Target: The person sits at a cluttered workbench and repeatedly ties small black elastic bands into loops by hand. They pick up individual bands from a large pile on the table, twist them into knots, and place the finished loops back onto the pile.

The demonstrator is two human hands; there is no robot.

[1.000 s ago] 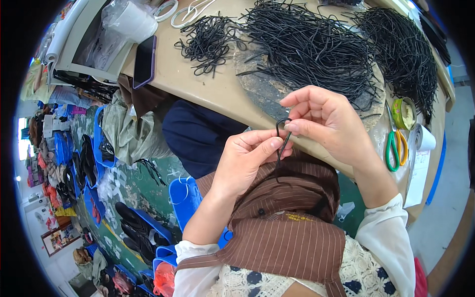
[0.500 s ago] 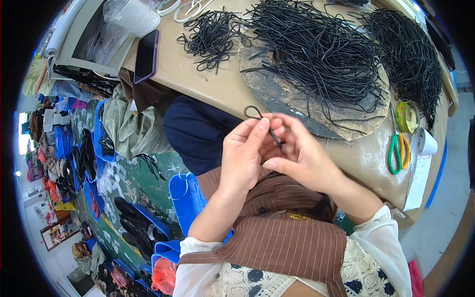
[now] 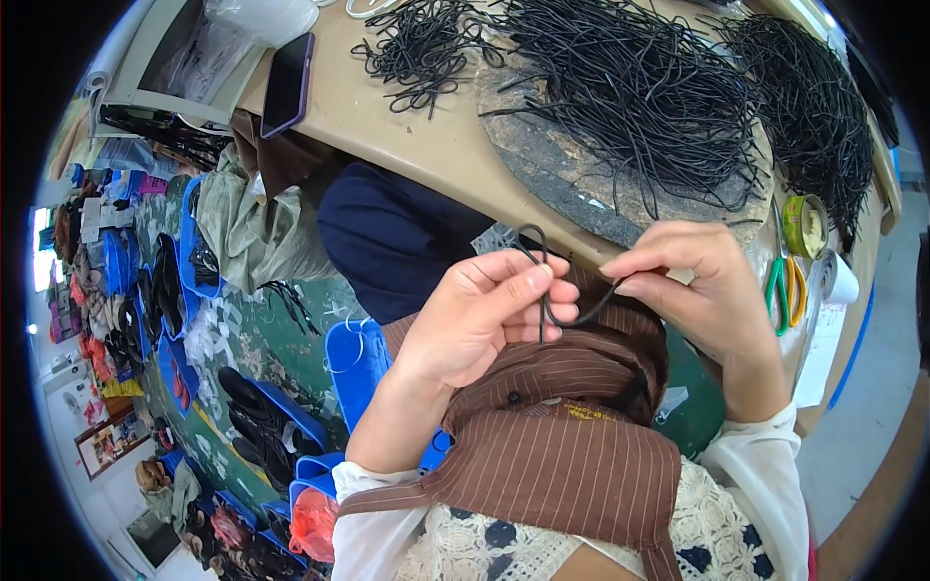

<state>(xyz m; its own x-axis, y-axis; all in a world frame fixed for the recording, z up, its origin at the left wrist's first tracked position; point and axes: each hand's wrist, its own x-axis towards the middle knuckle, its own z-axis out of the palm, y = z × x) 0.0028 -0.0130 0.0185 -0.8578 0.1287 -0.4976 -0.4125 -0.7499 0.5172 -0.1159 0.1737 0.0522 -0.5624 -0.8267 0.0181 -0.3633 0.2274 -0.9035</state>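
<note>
A thin black cord (image 3: 584, 319) is held between my two hands, over my lap and just in front of the table edge. My left hand (image 3: 489, 315) pinches it between thumb and fingers, where the cord forms a small loop that stands up above the fingertips. A short end hangs below that pinch. My right hand (image 3: 693, 286) grips the other end between thumb and forefinger, and the cord sags in a curve between the hands. Behind them on the table lies a big pile of straight black cords (image 3: 630, 87). Left of it is a smaller heap of looped black cords (image 3: 415, 53).
The large pile rests on a worn round board (image 3: 552, 165). On the right are scissors (image 3: 785, 290) with green and orange handles, a green tin (image 3: 804, 228), a white roll (image 3: 838, 279) and another cord bundle (image 3: 804, 107). A phone (image 3: 288, 87) lies left. Blue bins (image 3: 354, 368) stand below.
My hands have drawn apart, the right one moving right with one cord end. More of the cord now shows between them, and the left still pinches the loop.
</note>
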